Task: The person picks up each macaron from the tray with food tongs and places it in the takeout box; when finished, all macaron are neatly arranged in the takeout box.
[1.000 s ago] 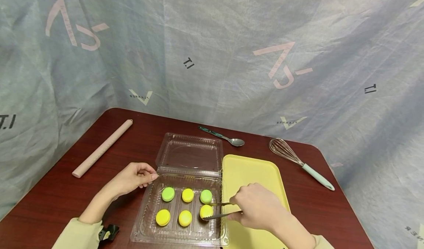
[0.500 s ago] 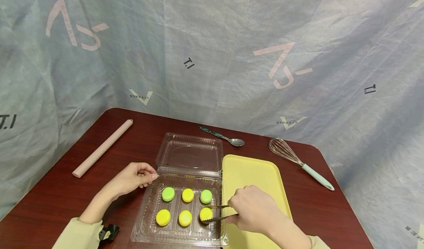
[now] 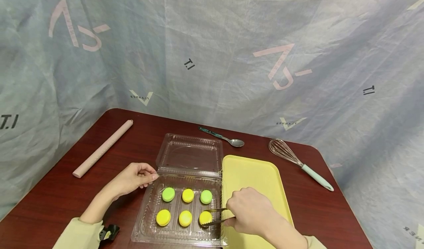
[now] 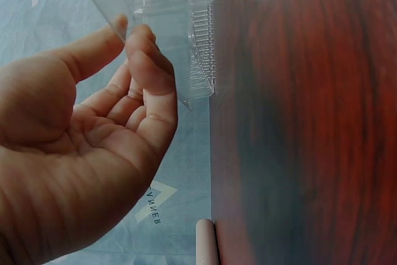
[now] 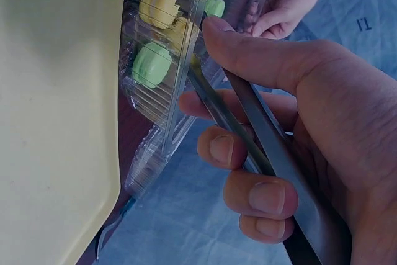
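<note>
A clear plastic clamshell box [image 3: 145, 225] lies open with its lid folded back. Two rows of macarons sit in its base: green macarons [image 3: 168, 194] and yellow ones [image 3: 163, 217]. My left hand [image 3: 135, 179] pinches the box's left rim near the hinge, thumb against fingers, as the left wrist view confirms. My right hand [image 3: 251, 212] grips a pair of dark metal tongs [image 5: 267, 128] over the box's right edge. The tong tips stand on either side of the front-right yellow macaron [image 3: 205, 217]; whether they squeeze it I cannot tell. That macaron rests in or just above the base.
A yellow tray [image 3: 255, 171] stands against the box's right side, partly under my right hand. Behind the box lies a spoon [image 3: 236, 142]. A whisk [image 3: 306, 168] lies at the right, a pink rolling pin [image 3: 102, 149] at the left. A grey cloth [image 3: 215, 57] hangs behind the table.
My right hand and the tongs have moved slightly toward me and to the left. The front-right yellow macaron has shifted a little toward me, away from the green one behind it. The left hand has stayed put.
</note>
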Tool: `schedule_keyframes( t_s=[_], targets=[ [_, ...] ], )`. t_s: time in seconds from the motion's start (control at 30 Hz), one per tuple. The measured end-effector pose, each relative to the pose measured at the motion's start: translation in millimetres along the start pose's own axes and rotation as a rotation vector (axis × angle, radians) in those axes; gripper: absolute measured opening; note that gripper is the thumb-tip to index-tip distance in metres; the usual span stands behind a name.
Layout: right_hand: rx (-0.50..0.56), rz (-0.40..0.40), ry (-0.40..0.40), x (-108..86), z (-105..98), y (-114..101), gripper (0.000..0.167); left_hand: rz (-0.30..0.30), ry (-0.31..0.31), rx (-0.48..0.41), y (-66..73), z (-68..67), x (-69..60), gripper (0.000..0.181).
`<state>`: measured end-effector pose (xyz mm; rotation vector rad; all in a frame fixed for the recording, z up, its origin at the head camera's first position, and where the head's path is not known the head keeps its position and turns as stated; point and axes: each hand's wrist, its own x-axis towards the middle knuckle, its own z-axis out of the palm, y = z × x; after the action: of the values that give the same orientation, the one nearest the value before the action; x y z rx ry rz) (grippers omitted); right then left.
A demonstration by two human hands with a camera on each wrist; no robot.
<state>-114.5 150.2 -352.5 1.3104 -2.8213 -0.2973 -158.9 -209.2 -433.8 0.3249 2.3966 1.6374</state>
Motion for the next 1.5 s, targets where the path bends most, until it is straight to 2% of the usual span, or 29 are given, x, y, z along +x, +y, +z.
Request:
schedule_keyframes(
  t_s=[0.37,0.93,1.5],
  targets=[
    [-0.022,0.004,0.007,0.6,2.3,-1.0,0.050,-0.006,0.001,0.004,0.3,0.3,0.1,0.021],
    [0.001,0.024,-0.015,-1.2,2.5,0.3,0.043,0.004,-0.002,0.004,-0.1,0.1,-0.4,0.022],
    [0.079,0.029,0.092,-15.5,-1.7,17.6,0.045,-0.003,-0.002,-0.001,1.3,0.7,-0.8,0.022]
  ],
)
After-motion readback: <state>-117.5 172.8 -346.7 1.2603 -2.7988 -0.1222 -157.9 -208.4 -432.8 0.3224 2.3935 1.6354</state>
